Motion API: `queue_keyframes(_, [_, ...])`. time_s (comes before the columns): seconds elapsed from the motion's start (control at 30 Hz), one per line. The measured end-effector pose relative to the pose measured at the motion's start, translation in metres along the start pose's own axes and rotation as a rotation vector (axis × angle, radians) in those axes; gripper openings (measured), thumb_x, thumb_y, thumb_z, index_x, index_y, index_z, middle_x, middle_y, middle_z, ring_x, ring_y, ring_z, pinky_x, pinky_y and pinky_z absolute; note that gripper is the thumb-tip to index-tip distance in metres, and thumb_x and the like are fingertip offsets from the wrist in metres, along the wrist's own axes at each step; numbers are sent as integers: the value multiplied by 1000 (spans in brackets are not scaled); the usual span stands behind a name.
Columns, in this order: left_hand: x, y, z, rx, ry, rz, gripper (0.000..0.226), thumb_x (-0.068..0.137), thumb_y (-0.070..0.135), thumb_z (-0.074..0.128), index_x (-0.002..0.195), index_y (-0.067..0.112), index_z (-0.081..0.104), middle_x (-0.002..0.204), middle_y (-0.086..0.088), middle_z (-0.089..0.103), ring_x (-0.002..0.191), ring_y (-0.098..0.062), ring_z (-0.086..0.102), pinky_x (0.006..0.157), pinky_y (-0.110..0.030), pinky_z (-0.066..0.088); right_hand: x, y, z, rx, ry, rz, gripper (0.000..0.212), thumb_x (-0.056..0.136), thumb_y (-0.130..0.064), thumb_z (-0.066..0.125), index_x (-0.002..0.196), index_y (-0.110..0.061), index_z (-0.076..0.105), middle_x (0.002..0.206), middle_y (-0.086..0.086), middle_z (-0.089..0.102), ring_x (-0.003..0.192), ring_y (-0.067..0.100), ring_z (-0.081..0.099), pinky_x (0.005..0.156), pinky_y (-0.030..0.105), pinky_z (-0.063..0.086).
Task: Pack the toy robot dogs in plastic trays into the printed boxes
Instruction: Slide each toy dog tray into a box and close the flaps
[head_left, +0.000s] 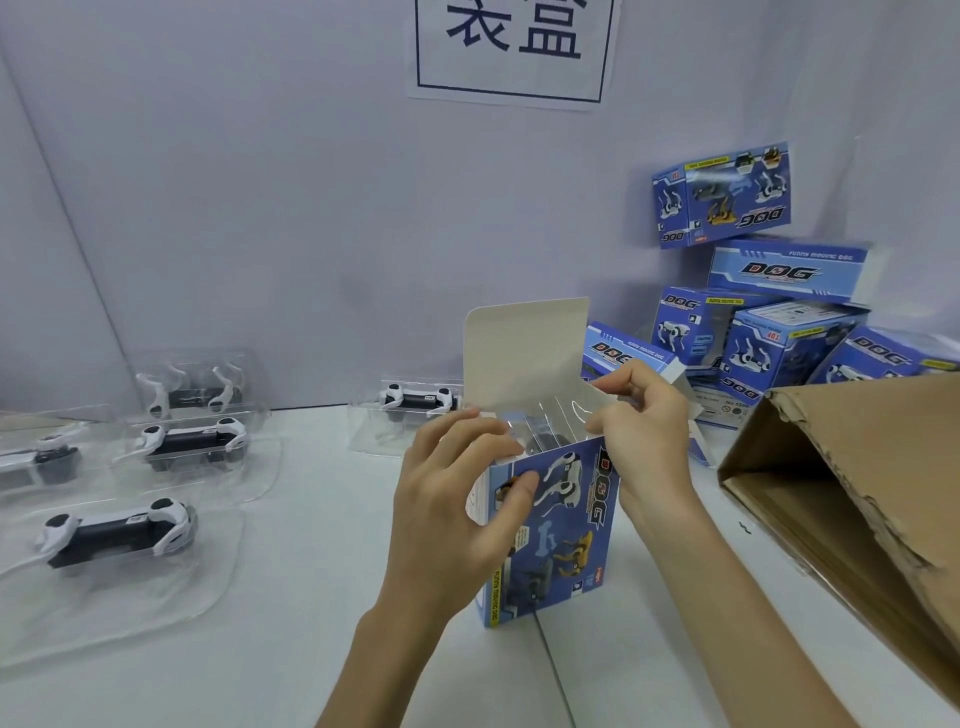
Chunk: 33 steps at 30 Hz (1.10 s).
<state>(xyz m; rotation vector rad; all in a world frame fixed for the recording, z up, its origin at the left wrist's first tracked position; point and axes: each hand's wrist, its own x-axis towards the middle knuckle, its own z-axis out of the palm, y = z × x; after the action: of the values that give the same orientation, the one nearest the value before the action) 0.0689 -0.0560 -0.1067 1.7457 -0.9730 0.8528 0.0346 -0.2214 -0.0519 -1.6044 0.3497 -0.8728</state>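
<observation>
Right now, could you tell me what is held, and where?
Left hand grips the box at its left side; right hand pinches its top right edge.

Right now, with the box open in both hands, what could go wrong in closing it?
The tray shows at the box mouth; if it sits high, the lid may crush it. The right hand pinches a small flap, which could crease. Held on end by the left hand, the box could tip.
</observation>
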Motion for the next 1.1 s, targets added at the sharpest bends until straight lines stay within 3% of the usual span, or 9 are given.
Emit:
queue_keyframes(0.1, [1,-2,-2,9,7,-1,25,89,40,62,98,18,71,114,12,68,119,-7,52,96,-29,49,1,-5,-1,-197,-52,-103,39,87,6,53,69,-28,56,80,-13,64,90,23,65,67,45,60])
queue_keyframes(0.2, [2,-3,-3,27,16,6,26,89,40,61,95,17,70,113,12,69,118,-8,52,95,-31,50,2,-7,-11,-326,-194,-163,18,91,-15,67,82,-23,55,92,-4,67,86,23,69,66,44,62])
queue_keyframes(0.33, [5,-2,-3,31,6,3,25,87,39,62,93,16,70,109,11,70,117,-14,55,93,-38,51,2,-11,-26,-304,-338,-112,40,90,-62,57,87,-22,61,92,-7,71,84,13,71,71,35,59])
queue_keyframes(0.47, [4,-2,-2,7,3,-8,27,87,40,63,94,15,70,108,10,70,117,-15,56,93,-39,53,14,0,-24,-166,-351,25,8,100,-19,57,95,-21,62,115,-2,69,84,10,71,68,30,57])
queue_keyframes(0.63, [4,-2,-3,-3,-20,-6,26,86,40,63,94,16,70,110,13,70,120,-12,55,98,-37,47,24,6,-19,506,-559,323,58,92,8,44,140,-24,50,135,-2,64,112,30,67,77,36,56])
queue_keyframes(0.73, [5,-4,-8,48,31,13,22,85,37,61,90,18,71,108,16,70,120,-12,56,101,-37,37,19,7,-14,599,-599,295,54,84,0,49,133,-21,56,125,4,68,97,26,70,78,37,54])
queue_keyframes(0.87, [5,-6,-21,13,80,26,23,83,31,55,86,16,72,109,19,70,117,-16,57,101,-33,34,7,11,-15,778,-570,307,32,85,-20,45,96,-21,75,112,5,72,96,20,69,80,34,56])
queue_keyframes(0.97, [6,-3,-25,-79,58,-8,26,82,26,52,88,11,74,112,18,70,114,-18,59,96,-32,46,-3,12,-16,584,-310,62,43,99,-16,44,69,-33,70,73,-19,69,68,-5,64,65,9,51])
queue_keyframes(1.1, [3,0,-26,-81,80,36,25,81,20,51,87,8,73,112,10,72,114,-21,61,94,-28,49,-10,9,-14,536,-521,-122,22,94,-28,49,84,-12,59,100,-2,76,90,11,70,74,22,56])
